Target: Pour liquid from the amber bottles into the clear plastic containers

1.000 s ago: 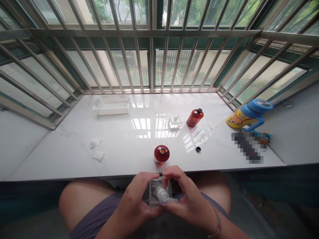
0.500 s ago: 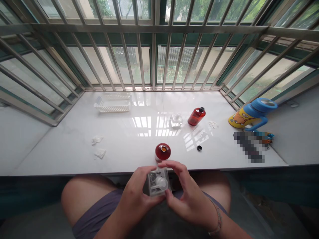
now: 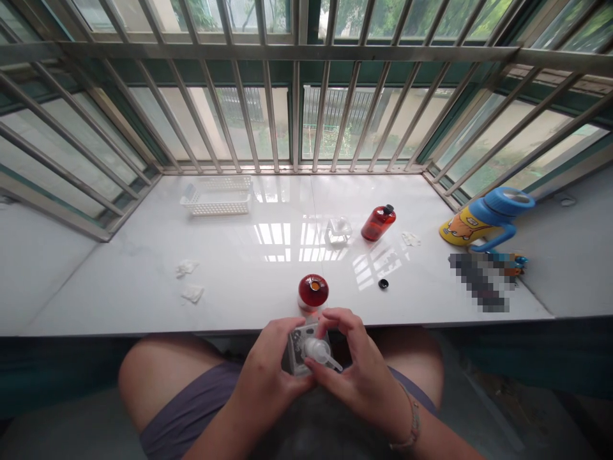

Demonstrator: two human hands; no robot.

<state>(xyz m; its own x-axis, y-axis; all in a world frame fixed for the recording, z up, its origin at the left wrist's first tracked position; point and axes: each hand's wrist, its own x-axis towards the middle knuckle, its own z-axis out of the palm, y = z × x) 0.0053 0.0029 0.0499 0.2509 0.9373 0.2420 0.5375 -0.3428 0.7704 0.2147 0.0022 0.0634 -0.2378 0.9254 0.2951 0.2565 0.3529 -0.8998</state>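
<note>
My left hand (image 3: 268,364) is wrapped round the side of a clear, square pump bottle (image 3: 295,365), held just below the counter's front edge above my lap. The fingers of my right hand (image 3: 357,367) are closed about the white pump head (image 3: 316,349) on its top. The pump's spout points to the lower right. Just beyond the hands, on the counter, stands an uncapped round red bottle (image 3: 313,295) with an orange-looking opening. A small black cap (image 3: 383,284) lies to its right.
On the white counter (image 3: 249,287) are a white basket (image 3: 218,204), a clear glass-like container (image 3: 339,232), a capped red bottle (image 3: 378,223) and crumpled tissues (image 3: 192,293). A blue and yellow flask (image 3: 479,220) stands at right beside a blurred-out item (image 3: 479,281). Metal bars (image 3: 297,115) close off the back.
The pump's spout has swung from pointing left to pointing lower right. My right fingers have moved from the bottle's side and edge onto the pump head. My left hand stays round the bottle.
</note>
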